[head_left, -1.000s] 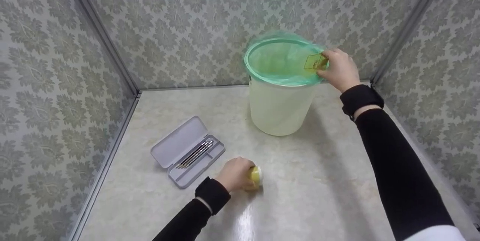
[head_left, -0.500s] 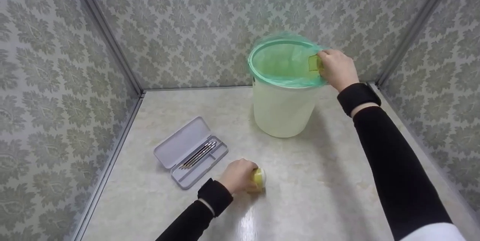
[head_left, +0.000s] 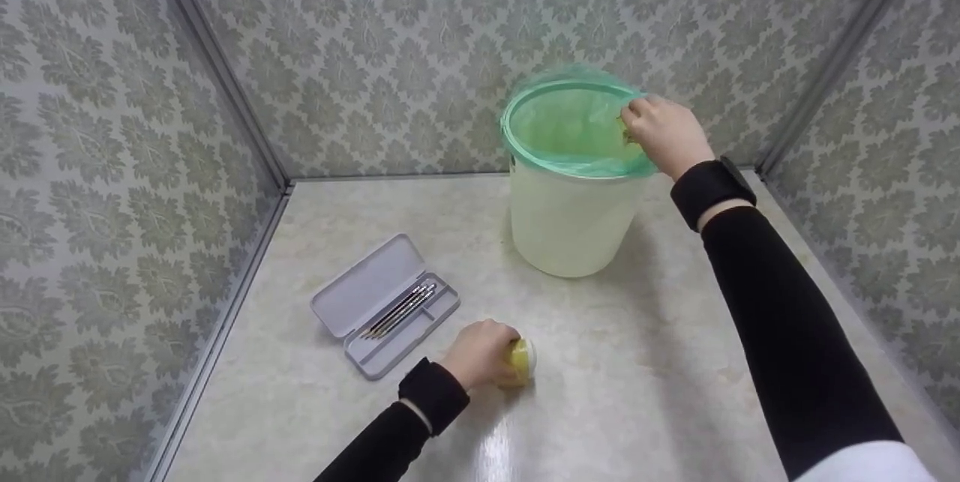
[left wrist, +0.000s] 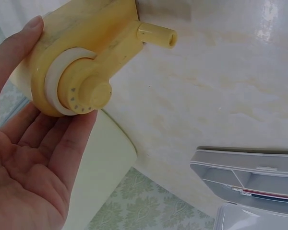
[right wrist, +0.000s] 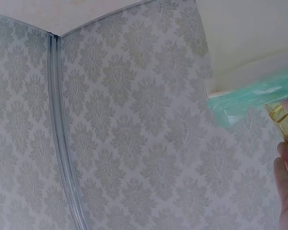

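On the table, my left hand [head_left: 478, 353] grips a yellow pencil sharpener [head_left: 520, 362]. In the left wrist view its crank handle [left wrist: 157, 35] sticks out, and the thumb and fingers lie on either side of the body. My right hand [head_left: 670, 133] pinches a see-through yellow shavings drawer [head_left: 626, 132] over the right rim of a whitish bin [head_left: 570, 235]. Most of the drawer is hidden by the fingers in the head view; part of it also shows in the right wrist view. A green bag [head_left: 566, 164] lines the bin and folds over its rim.
Left of the bin lies a grey pencil case [head_left: 367, 294], lid open, with several pencils [head_left: 399, 311] in it. Patterned walls [head_left: 450, 32] close off the back and both sides of the table [head_left: 600, 392].
The right hand has turned the shavings drawer, so less of it shows than before. The left hand keeps its hold on the sharpener. The whole head view has shifted slightly.
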